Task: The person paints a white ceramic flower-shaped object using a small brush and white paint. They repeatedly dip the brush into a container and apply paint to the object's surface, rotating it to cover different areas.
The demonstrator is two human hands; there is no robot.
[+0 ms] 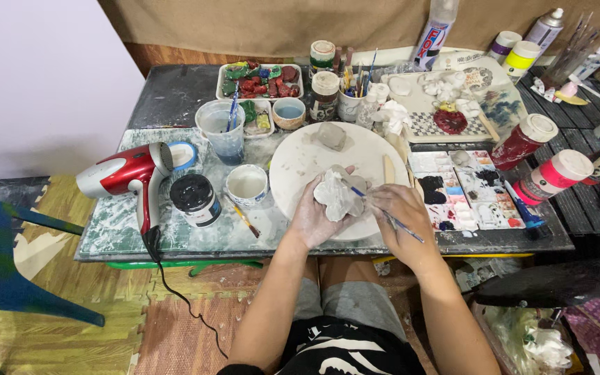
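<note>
Fingers of the left hand [312, 217] curled under a pale flower-shaped clay piece [336, 196] at frame centre, right hand [397, 212] pinching a thin blue brush [383, 213] against it, both forearms angled upward over the round white board [300, 160].

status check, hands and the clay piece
Left hand cradling clay piece. Right hand holding brush on it. White round board underneath, nothing blocking.

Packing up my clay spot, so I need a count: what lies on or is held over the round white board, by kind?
Clay: 2, a clay lump on the board and a clay piece in the left hand
Brush: 1, the brush in the right hand
Wooden stick: 1
Total: 4
</note>
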